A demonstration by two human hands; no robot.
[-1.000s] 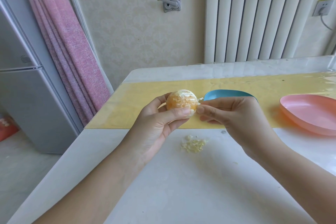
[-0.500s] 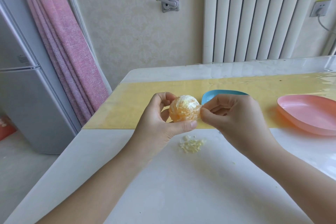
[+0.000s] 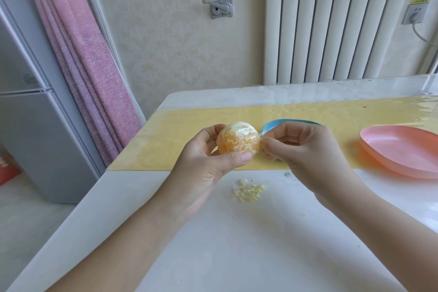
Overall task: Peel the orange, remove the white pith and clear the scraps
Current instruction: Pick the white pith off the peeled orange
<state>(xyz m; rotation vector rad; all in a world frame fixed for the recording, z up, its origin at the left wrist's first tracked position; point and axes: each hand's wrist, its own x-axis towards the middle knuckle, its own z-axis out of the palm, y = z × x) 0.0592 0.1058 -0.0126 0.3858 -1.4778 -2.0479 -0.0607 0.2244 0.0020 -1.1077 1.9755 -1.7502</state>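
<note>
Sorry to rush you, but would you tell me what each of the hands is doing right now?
Left hand: closed around the peeled orange, holding it up.
Right hand: closed, pinching at the orange's right edge.

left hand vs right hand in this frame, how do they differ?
Left hand grips the peeled orange, thumb across its front; right hand only pinches at the orange's right side. Right hand hides most of the blue dish; left hand covers no dish. Both are raised above the white table, near the pith scraps.
</note>
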